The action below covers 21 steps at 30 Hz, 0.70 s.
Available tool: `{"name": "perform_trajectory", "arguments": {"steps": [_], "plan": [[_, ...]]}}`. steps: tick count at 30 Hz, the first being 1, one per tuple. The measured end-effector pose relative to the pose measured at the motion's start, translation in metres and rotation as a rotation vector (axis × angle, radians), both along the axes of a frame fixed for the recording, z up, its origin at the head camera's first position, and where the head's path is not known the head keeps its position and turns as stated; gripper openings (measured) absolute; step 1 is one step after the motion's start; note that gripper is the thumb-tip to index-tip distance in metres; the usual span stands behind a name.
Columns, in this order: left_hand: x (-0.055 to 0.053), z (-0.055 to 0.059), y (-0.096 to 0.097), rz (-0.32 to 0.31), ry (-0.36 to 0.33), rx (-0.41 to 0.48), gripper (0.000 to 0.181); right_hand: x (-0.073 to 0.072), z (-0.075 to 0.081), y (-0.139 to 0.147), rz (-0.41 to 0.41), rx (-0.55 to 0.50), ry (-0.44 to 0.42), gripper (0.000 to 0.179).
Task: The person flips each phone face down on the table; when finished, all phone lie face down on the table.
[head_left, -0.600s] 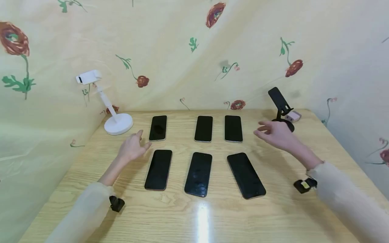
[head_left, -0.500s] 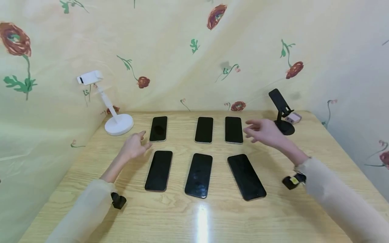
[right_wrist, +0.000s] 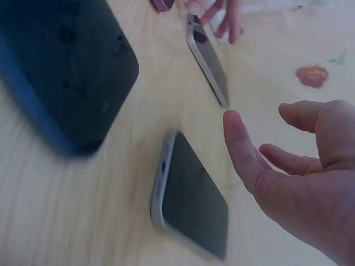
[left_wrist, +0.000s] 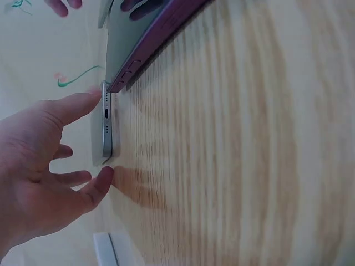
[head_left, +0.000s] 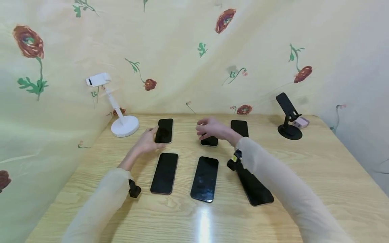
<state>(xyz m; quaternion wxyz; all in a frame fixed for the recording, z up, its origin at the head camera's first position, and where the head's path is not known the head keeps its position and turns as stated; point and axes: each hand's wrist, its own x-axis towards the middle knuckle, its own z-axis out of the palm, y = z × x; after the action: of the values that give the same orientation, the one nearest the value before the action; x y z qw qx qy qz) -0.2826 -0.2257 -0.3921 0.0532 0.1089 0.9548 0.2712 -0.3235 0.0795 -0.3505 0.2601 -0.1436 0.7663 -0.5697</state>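
Observation:
In the head view my left hand [head_left: 146,141] is at the back-left smartphone [head_left: 165,130], its index finger by the left edge and its thumb near the bottom corner. The left wrist view has thumb and fingers spread to either side of that phone's silver end [left_wrist: 107,124]; firm contact cannot be made out. My right hand [head_left: 214,130] hovers above the back-middle smartphone [head_left: 209,141], covering its upper part. In the right wrist view, its fingers are loosely bent and hold nothing, apart from the phone [right_wrist: 194,199] below. A back-right smartphone [head_left: 240,127] lies partly behind my right wrist.
Three more smartphones make a front row: left [head_left: 164,173], middle [head_left: 205,179] and right [head_left: 255,189], the last partly under my right forearm. A white phone stand [head_left: 124,126] stands at back left. At back right are a black stand [head_left: 290,131] and a pale charger [head_left: 301,123].
My right hand has swept left from beside the black stand, past the back-right phone, to above the back-middle one. My left hand has edged right to the back-left phone. The view has shifted slightly.

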Motion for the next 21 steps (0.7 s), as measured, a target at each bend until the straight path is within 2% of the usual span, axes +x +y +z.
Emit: {"name": "perform_trajectory", "arguments": {"steps": [6,11,15,21], "plan": [[-0.007,-0.003,-0.001,-0.019,0.010,0.026,0.102,-0.015,-0.013,-0.047,-0.057,0.002,-0.077,0.053],[-0.014,-0.007,0.000,-0.023,0.004,0.035,0.102,-0.027,-0.023,-0.076,-0.106,0.027,-0.097,0.049],[-0.016,-0.010,-0.001,-0.014,-0.009,0.036,0.102,-0.032,-0.029,-0.093,-0.142,0.009,-0.113,0.046],[-0.019,-0.010,-0.001,-0.012,0.001,0.017,0.102,-0.033,-0.032,-0.111,-0.129,-0.029,-0.168,0.045]]}}
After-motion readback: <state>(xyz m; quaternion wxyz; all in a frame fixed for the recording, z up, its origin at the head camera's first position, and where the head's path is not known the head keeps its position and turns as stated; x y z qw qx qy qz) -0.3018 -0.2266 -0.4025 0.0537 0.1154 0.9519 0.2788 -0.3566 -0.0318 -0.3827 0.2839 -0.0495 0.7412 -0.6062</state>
